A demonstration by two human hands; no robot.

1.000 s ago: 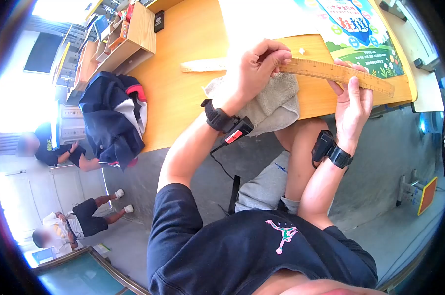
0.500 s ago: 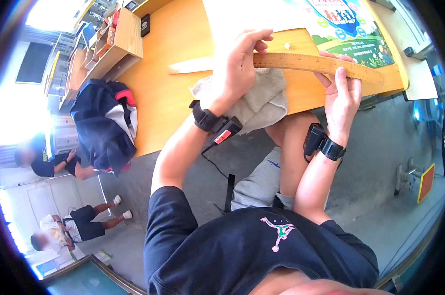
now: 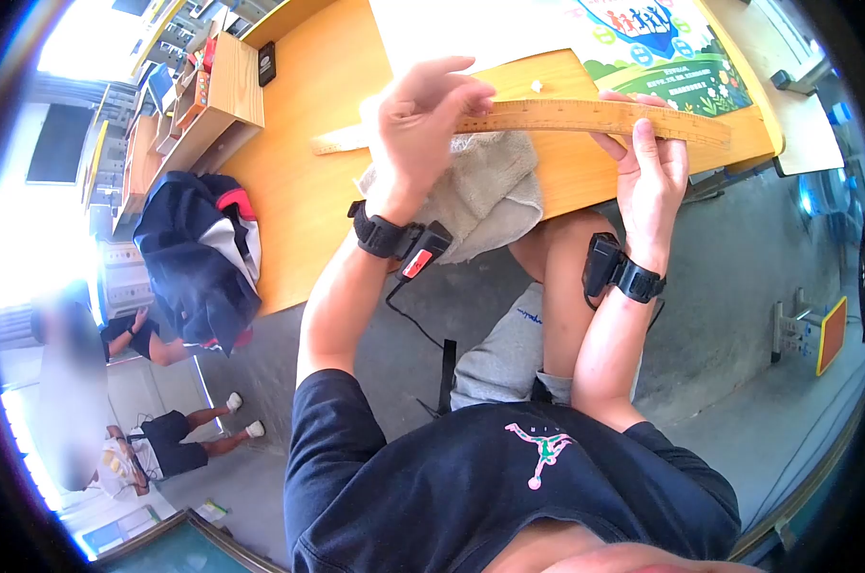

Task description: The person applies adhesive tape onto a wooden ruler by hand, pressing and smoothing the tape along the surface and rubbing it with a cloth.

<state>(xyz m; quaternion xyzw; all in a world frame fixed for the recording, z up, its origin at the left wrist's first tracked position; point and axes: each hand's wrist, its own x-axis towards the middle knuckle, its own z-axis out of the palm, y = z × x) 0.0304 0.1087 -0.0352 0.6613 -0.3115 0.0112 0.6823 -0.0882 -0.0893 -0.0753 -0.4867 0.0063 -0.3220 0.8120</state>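
A long wooden ruler (image 3: 557,114) is held above the desk's near edge, its markings visible. My right hand (image 3: 650,181) grips it near its right end, thumb on the near face and fingers behind. Over its left part, my left hand (image 3: 409,138) is curled, thumb and fingertips meeting at the ruler; the ruler's other end shows beyond that hand. Beneath the left hand and ruler, a greyish towel (image 3: 495,186) drapes over the desk edge. Part of the towel is hidden by the left hand and wrist.
The yellow desk (image 3: 308,220) carries a printed poster (image 3: 700,86), a dark jacket (image 3: 189,258), a wooden shelf box (image 3: 227,86) and a small black box (image 3: 266,64). Black devices are strapped to both wrists. Two people are at the left. An orange-topped stool (image 3: 832,334) stands right.
My left hand has shifted left along the ruler, and its fingers have changed their curl. The right hand keeps its grip. The whole view has shifted slightly.
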